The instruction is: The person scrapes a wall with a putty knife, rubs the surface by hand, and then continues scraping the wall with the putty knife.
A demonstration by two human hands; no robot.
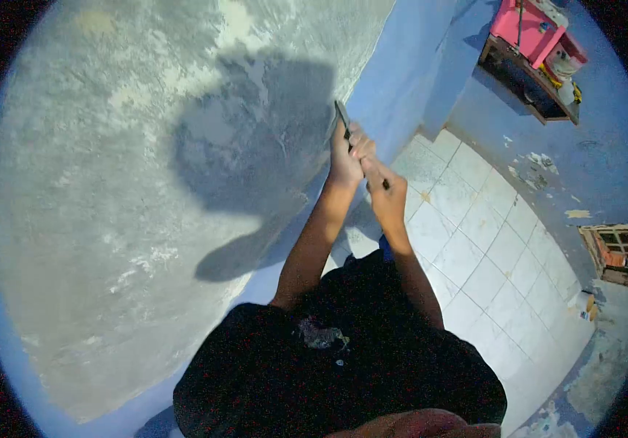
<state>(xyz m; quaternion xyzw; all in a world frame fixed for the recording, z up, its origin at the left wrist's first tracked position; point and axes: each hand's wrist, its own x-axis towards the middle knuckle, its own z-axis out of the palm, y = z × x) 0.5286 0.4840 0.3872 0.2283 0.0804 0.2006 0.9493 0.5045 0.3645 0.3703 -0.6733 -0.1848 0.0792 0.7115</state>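
We have both hands, the left hand (346,157) and the right hand (387,191), clamped together on the handle of a scraper (342,117), its thin, stiff, light-looking blade pressed against the grey wall (146,182).

No text, label, brand or number can be read anywhere: the pink box (525,25) on the wall shelf (529,80) shows only plain colour (too small and blurred for lettering).
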